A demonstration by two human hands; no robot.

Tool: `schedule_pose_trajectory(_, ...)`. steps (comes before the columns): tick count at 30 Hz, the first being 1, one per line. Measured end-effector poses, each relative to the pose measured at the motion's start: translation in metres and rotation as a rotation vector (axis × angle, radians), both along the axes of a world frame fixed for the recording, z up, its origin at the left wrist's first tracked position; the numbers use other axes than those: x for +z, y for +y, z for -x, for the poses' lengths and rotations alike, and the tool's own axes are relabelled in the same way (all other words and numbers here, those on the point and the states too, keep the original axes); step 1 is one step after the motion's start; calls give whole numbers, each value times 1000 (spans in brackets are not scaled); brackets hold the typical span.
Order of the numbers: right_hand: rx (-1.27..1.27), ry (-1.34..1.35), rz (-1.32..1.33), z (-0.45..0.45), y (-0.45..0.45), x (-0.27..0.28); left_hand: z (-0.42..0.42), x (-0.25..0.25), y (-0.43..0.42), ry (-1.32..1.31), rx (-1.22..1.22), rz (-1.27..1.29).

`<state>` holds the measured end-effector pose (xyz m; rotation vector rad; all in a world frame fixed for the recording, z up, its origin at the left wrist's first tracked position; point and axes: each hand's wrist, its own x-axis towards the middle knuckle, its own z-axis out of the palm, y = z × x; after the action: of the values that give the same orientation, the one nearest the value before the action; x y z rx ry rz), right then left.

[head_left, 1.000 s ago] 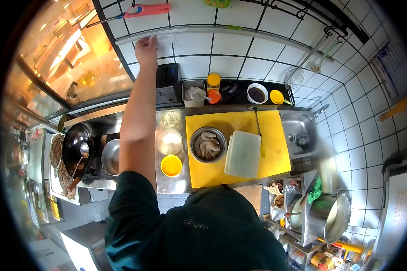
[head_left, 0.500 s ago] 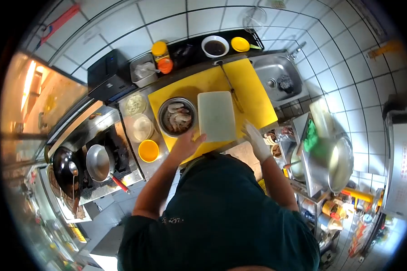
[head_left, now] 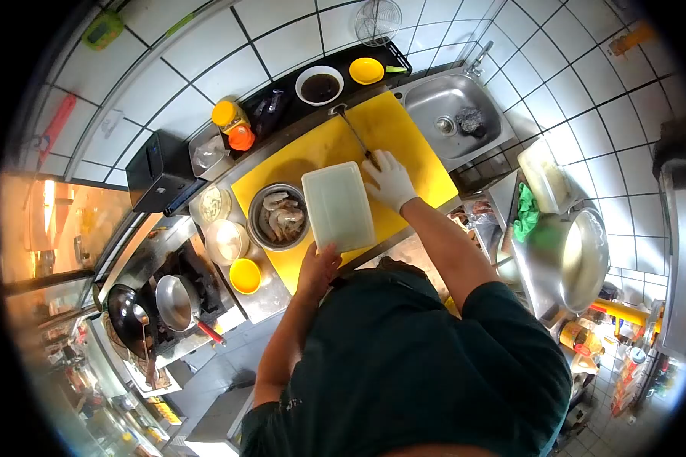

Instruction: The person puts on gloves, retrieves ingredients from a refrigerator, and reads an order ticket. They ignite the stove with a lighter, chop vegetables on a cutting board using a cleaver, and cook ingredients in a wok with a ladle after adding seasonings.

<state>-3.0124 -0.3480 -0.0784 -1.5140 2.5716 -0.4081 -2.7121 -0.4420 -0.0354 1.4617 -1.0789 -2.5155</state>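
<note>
**Q:** Where do the hands lie?

**A:** The bare left hand (head_left: pixel 319 268) meets the near edge of the pale container (head_left: pixel 338 206), toward its left corner; whether it pinches that edge cannot be told. The gloved right hand (head_left: pixel 391 181) lies over the right part of the yellow cutting board (head_left: pixel 425 156), at the near end of a long-handled tool (head_left: pixel 353 132); whether its fingers are spread or closed on the handle cannot be told.

**Q:** And the shrimp (head_left: pixel 283 216)?

**A:** In the metal bowl (head_left: pixel 261 230), on the board's left part, just left of the container.

**Q:** What is done, and what is left?

**A:** The shrimp are gathered in their bowl and, judged by their grey tone, remain uncooked. The container is set down on the board. What else is left, the view does not settle.
</note>
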Motion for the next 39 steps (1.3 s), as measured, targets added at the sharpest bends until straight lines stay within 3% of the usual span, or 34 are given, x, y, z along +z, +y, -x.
schedule_pose_trajectory(2,182,142,11,0,3,-20,4,10,6,13,80,-2)
schedule_pose_trajectory(5,17,49,40,8,5,-44,3,-12,9,103,127,68)
schedule_pose_trajectory(7,-41,76,64,13,6,-56,11,8,6,81,38,181)
schedule_pose_trajectory(11,-108,12,-3,20,9,-58,25,-1,-7,104,15,288)
schedule_pose_trajectory(13,-98,-143,59,29,9,-58,33,-1,-17,129,-3,329)
schedule_pose_trajectory(14,-93,-219,87,34,9,-59,41,2,-13,155,106,322)
schedule_pose_trajectory(18,-136,-528,506,49,8,-33,54,-8,-26,74,24,547)
schedule_pose_trajectory(21,-120,-1030,571,46,-9,24,63,1,-30,48,35,623)
schedule_pose_trajectory(22,-143,-1287,622,53,-18,9,65,-6,-33,47,53,617)
schedule_pose_trajectory(25,-154,-1382,336,54,-29,17,67,-5,-36,36,49,615)
schedule_pose_trajectory(29,-167,-1211,353,47,-24,16,67,-36,-42,6,81,732)
schedule_pose_trajectory(35,-270,-987,306,2,39,41,58,-32,-57,-121,95,946)
schedule_pose_trajectory(38,-358,-1004,270,-27,54,62,23,-33,-54,-408,294,1732)
schedule_pose_trajectory(39,-367,-1021,281,-33,57,63,10,-48,-55,-635,362,1736)
